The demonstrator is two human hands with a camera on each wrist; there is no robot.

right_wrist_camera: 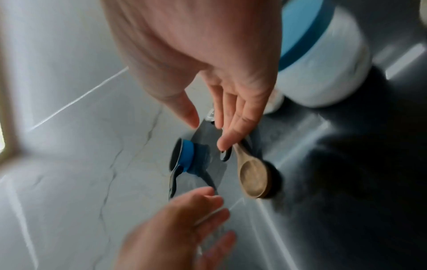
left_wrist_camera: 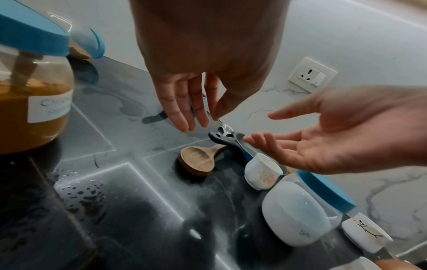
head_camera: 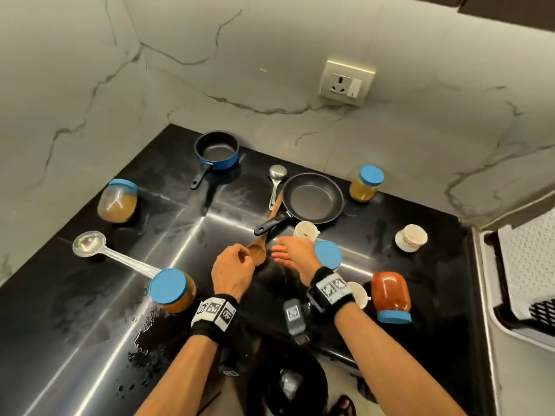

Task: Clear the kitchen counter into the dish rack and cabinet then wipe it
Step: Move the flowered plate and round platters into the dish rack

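Both hands, left hand (head_camera: 232, 273) and right hand (head_camera: 295, 253), are hovering empty with fingers relaxed over the wooden spoon (head_camera: 259, 252) lying mid-frame on the tabletop (head_camera: 90, 325), likely light, stiff, best pinched mid-handle.

Bare counter (head_camera: 90, 340) lies open at the near left; right of the wooden spoon (head_camera: 258, 253), cups (head_camera: 304, 231) and jars (head_camera: 390, 295) crowd the way.
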